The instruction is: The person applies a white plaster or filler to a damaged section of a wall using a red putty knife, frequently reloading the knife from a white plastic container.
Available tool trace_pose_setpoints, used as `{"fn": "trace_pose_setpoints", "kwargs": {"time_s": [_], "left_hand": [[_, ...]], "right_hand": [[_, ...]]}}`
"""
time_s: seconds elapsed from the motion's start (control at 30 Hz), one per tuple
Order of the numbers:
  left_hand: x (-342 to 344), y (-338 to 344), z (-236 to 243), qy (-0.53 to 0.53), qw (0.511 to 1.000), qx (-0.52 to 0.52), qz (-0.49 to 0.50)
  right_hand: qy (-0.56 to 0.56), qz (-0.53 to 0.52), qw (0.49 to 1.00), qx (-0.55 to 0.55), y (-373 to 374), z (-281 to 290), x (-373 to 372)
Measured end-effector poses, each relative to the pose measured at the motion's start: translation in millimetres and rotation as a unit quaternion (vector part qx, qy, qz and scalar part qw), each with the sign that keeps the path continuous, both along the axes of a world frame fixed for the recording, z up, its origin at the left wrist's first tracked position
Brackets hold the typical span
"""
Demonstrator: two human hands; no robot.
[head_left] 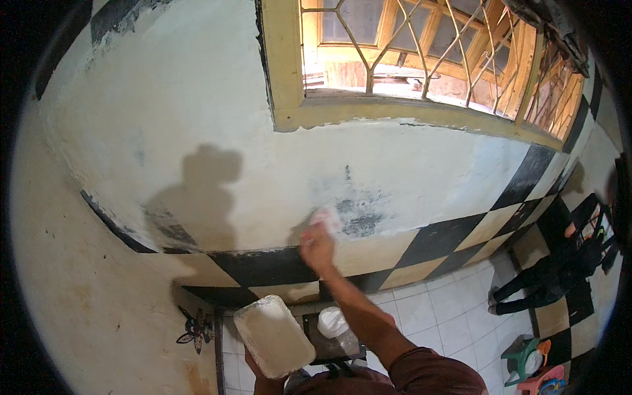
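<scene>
My right hand (317,249) is closed round a blurred pinkish-white pad (324,220), perhaps a sponge or cloth. The pad is against the wall (421,171), at the left side of a dark, patchy area (362,217) where black shows through the whitish coat. Low on the left, my left hand (259,374) grips a shallow rectangular tray (239,324) by its near end. Cream-coloured material coats the tray's inside, and its rim is smeared. Most of the left fingers are hidden beneath it.
Above is a yellow-framed window (287,79) with metal bars. Below me, a white container (333,322) rests on a dark surface above white floor tiles (421,313). Far right, a person (553,270) in dark clothes is near a green stool (523,361) and a pink stool (545,382).
</scene>
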State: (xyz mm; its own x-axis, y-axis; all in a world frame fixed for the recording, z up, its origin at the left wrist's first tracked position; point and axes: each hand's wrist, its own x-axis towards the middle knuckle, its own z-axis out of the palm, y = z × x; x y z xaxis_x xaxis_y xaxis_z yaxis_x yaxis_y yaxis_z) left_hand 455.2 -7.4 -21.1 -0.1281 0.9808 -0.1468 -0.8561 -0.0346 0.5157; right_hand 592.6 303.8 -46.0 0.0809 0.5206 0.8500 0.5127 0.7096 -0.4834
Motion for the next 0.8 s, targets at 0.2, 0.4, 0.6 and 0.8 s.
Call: {"fn": "trace_pose_setpoints", "kwargs": {"time_s": [0.2, 0.4, 0.6, 0.8], "left_hand": [[-7.2, 4.0, 43.7, -0.09, 0.995, -0.044, 0.031], [-8.5, 10.3, 34.8, -0.099, 0.995, -0.004, 0.011], [-5.3, 8.3, 36.0, -0.076, 0.994, -0.069, -0.04], [-16.8, 3.5, -3.9, -0.05, 0.998, -0.014, -0.021]], "right_hand": [[-0.07, 0.054, 0.989, -0.121, -68.1, 45.7, -40.3], [-0.259, -0.051, 0.964, 0.036, -59.4, 60.4, 77.5], [-0.42, -0.108, 0.898, 0.079, 17.3, 9.9, 135.9], [-0.43, 0.024, 0.903, -0.019, -43.5, -29.0, 121.1]]}}
